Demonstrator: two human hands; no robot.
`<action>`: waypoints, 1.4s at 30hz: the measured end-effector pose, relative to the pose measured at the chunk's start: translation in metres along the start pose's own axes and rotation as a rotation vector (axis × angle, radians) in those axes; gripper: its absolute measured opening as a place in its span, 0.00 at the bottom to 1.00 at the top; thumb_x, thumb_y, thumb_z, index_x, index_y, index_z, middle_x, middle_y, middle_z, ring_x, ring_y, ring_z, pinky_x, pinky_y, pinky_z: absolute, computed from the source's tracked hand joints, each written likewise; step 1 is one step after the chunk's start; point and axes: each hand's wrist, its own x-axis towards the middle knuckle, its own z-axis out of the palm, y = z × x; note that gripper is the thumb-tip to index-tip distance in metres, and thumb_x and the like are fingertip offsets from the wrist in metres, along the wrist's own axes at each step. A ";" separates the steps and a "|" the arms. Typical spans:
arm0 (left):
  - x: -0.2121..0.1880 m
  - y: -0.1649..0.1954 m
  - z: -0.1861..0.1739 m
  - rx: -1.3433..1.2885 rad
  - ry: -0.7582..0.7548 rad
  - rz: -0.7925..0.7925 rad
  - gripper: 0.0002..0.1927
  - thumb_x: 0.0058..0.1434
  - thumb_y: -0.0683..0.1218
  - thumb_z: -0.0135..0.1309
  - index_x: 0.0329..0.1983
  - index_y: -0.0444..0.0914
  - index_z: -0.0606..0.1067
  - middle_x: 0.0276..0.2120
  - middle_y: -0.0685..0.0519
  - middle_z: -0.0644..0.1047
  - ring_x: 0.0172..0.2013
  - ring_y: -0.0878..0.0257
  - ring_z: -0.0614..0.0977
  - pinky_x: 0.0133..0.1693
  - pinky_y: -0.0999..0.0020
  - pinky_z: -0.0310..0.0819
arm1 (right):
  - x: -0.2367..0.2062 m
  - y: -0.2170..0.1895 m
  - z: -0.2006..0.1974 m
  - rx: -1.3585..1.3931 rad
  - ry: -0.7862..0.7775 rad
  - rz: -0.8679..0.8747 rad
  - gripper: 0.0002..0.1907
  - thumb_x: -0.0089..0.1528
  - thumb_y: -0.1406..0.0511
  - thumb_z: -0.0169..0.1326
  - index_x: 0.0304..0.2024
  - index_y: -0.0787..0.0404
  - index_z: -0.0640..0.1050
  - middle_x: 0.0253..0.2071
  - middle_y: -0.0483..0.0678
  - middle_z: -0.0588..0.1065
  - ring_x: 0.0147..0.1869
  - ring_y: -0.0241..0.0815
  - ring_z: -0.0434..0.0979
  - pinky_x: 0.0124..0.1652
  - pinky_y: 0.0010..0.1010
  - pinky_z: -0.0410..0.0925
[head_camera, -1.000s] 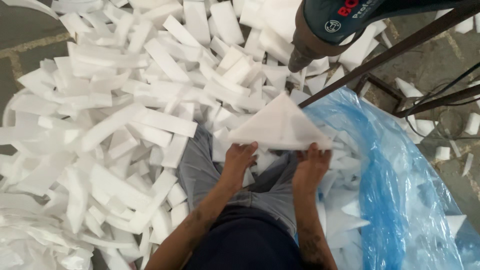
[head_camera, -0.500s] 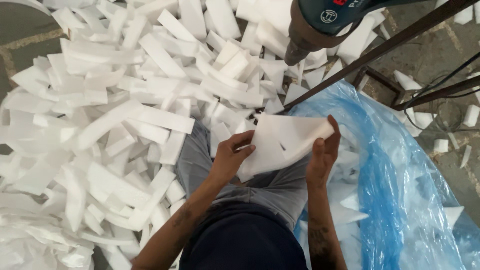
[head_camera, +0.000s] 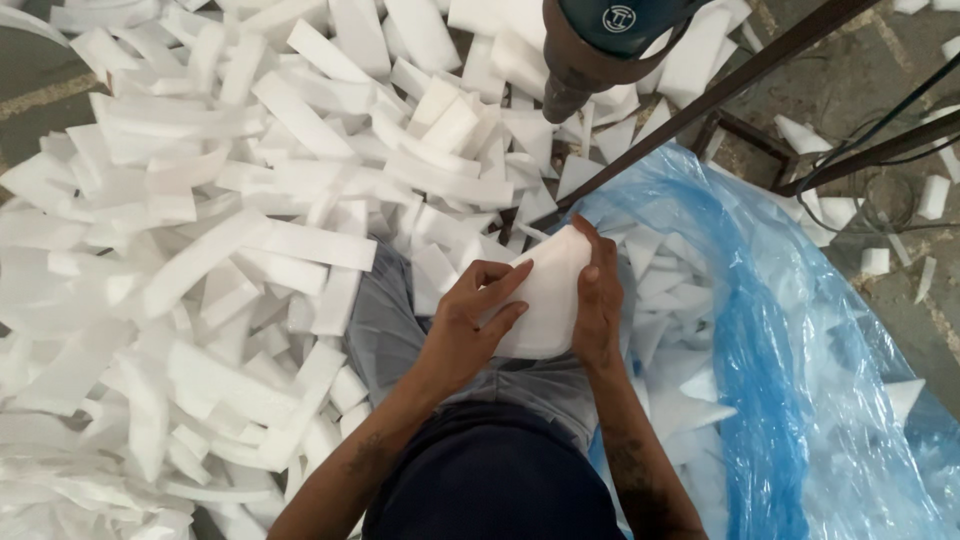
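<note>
Gripping a folded white foam sheet (head_camera: 545, 290) over your lap: foam strips (head_camera: 200, 250) heaped left of it; your left hand (head_camera: 465, 330) fingers curled on its face, right hand (head_camera: 598, 305) clasping its edge; blue plastic bag (head_camera: 790, 330) to its right.

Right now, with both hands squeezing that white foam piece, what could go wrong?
The folded foam piece is pinched only between the left hand and right hand, so it might spring open or slip into the loose foam strips. The power drill hangs close above the hands and could get bumped. The blue plastic bag lies slack beside the knee, so pieces may miss it.
</note>
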 end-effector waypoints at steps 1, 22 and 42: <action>0.001 0.002 -0.001 0.005 -0.011 -0.011 0.24 0.63 0.38 0.59 0.63 0.42 0.76 0.49 0.51 0.76 0.48 0.62 0.79 0.49 0.69 0.76 | 0.001 -0.002 0.000 0.007 -0.007 -0.005 0.42 0.72 0.39 0.31 0.69 0.66 0.67 0.56 0.52 0.67 0.57 0.43 0.70 0.56 0.33 0.66; 0.016 0.008 -0.009 0.124 -0.041 -0.025 0.23 0.63 0.39 0.59 0.63 0.41 0.76 0.45 0.49 0.77 0.44 0.59 0.82 0.45 0.66 0.77 | 0.009 -0.001 0.010 0.095 0.000 0.062 0.33 0.75 0.49 0.31 0.69 0.65 0.68 0.53 0.52 0.71 0.53 0.41 0.70 0.55 0.31 0.65; 0.125 0.019 -0.055 0.081 -0.007 -0.050 0.21 0.66 0.41 0.58 0.64 0.37 0.75 0.43 0.51 0.76 0.38 0.63 0.76 0.42 0.70 0.72 | 0.132 0.031 0.041 0.563 -0.052 0.018 0.33 0.75 0.48 0.31 0.70 0.64 0.66 0.59 0.52 0.66 0.62 0.44 0.65 0.63 0.33 0.60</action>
